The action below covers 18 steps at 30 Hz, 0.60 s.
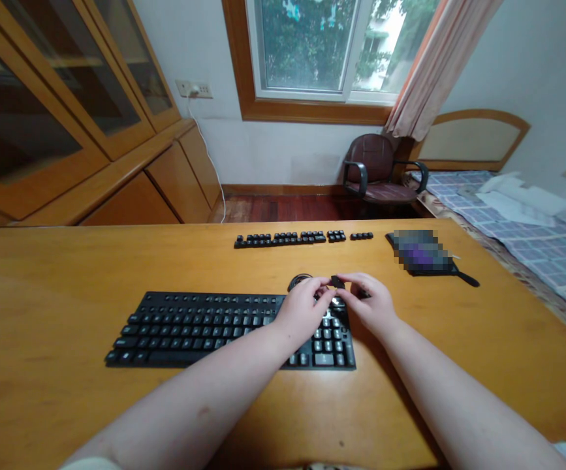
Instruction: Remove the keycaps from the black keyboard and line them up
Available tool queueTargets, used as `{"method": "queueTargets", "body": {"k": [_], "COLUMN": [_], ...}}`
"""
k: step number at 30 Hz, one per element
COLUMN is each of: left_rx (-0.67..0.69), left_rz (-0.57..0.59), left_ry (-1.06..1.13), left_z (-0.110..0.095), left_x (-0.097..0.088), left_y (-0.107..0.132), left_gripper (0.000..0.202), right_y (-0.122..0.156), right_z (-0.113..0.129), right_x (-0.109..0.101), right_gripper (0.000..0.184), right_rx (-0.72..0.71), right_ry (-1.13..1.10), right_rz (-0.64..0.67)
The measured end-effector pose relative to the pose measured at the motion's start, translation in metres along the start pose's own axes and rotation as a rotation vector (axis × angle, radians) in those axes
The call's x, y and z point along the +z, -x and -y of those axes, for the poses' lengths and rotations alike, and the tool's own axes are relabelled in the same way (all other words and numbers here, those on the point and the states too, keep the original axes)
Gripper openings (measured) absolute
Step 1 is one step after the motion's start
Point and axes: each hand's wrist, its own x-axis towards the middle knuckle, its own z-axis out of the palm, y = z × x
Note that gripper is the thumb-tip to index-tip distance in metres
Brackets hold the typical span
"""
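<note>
A black keyboard (204, 329) lies on the wooden desk (67, 281) in front of me. Both my hands hover over its right end, above the number pad. My left hand (302, 310) and my right hand (373, 303) pinch a small black keycap (337, 282) between their fingertips. A small dark round object (298, 281) sits just behind the keyboard, partly hidden by my left hand. Further back a row of loose black keycaps (302, 238) lies lined up on the desk.
A dark flat pad with a blurred patch (422, 253) lies at the desk's far right, a black tool (466, 279) beside it. Wooden cabinets stand at the left, a brown chair (378, 170) under the window, and a bed (532, 235) at the right.
</note>
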Motion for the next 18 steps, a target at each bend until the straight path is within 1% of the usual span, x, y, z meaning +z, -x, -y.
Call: {"method": "queueTargets", "body": {"k": [3, 6, 10, 14, 18], "left_rx": [0.018, 0.035, 0.039, 0.026, 0.04], "left_rz": [0.019, 0.022, -0.009, -0.039, -0.029], "left_ry": [0.019, 0.042, 0.053, 0.04, 0.035], "left_z": [-0.002, -0.005, -0.006, -0.005, -0.006], "left_x": [-0.001, -0.002, -0.002, -0.002, -0.003], "left_y": [0.001, 0.0, 0.0, 0.001, 0.002], "left_gripper": [0.019, 0.018, 0.019, 0.026, 0.031], "right_y": [-0.002, -0.003, -0.002, -0.002, -0.003], "right_z": [0.0, -0.002, -0.005, -0.005, -0.004], "right_x": [0.003, 0.007, 0.01, 0.012, 0.013], "right_gripper": [0.026, 0.03, 0.031, 0.031, 0.03], "right_rx": [0.182, 0.295, 0.351, 0.402, 0.411], "right_ry": [-0.139, -0.275, -0.39, -0.502, -0.53], "right_rz": [-0.082, -0.108, -0.087, -0.087, -0.099]}}
